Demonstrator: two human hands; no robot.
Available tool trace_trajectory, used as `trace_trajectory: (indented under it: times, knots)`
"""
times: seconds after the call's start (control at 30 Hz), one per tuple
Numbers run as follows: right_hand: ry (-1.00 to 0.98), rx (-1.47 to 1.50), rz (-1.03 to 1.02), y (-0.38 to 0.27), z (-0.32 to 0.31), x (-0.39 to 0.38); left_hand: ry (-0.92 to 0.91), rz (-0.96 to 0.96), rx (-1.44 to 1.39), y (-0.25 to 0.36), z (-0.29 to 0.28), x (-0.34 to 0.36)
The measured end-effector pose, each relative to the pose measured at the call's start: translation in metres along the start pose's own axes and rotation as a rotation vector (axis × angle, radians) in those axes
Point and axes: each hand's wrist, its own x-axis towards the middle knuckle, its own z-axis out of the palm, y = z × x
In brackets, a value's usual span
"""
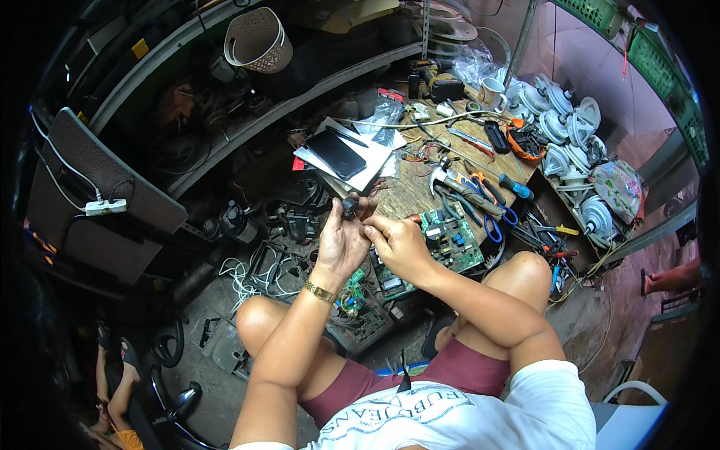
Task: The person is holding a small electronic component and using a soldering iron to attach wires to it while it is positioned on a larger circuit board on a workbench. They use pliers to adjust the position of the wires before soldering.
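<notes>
My left hand (pixel 341 244), wearing a gold watch (pixel 321 292), is turned palm up with its fingers curled around a small, round black part (pixel 349 207). Close against it, my right hand (pixel 400 246) has thumb and forefinger pinched together at the fingers of the left. Whatever the right fingertips grip is too small to make out. Both hands are above the near edge of a cluttered wooden table (pixel 405 196). Just below and right of them lies a green circuit board (pixel 459 244) with many components. Beyond the hands, a black phone (pixel 337 154) rests on a white pad.
On the table's right are a hammer (pixel 439 174), blue-handled scissors (pixel 492 228), a blue screwdriver (pixel 517 187) and an orange tray (pixel 523 142). White plastic wheels (pixel 559 124) pile up behind. Boards and cables (pixel 259 277) cover the floor nearby. Other people's legs (pixel 124 375) show lower left and far right.
</notes>
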Motion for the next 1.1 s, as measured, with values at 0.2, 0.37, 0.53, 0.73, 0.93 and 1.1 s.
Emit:
trace_trajectory:
  times: [0.2, 0.37, 0.53, 0.73, 0.93, 1.1]
  knots:
    - [0.068, -0.128, -0.141, 0.011, -0.026, 0.014, 0.045, 0.085, 0.522, -0.001, 0.029, -0.008]
    - [-0.105, 0.579, 0.201, 0.026, -0.017, 0.012, 0.014, 0.446, 1.116, -0.001, 0.026, 0.000]
    - [-0.123, 0.730, 0.234, 0.025, -0.026, 0.008, -0.099, 0.557, 1.592, 0.008, 0.034, -0.003]
    - [-0.150, 1.141, 0.493, 0.011, -0.019, 0.002, -0.206, 0.434, 0.900, -0.024, 0.038, -0.004]
    - [-0.042, 1.074, 0.371, 0.009, -0.015, 0.003, -0.244, 0.417, 0.899, -0.027, 0.039, -0.004]
    - [-0.003, 0.837, 0.198, 0.006, -0.016, 0.003, -0.127, 0.467, 0.957, -0.018, 0.051, -0.007]
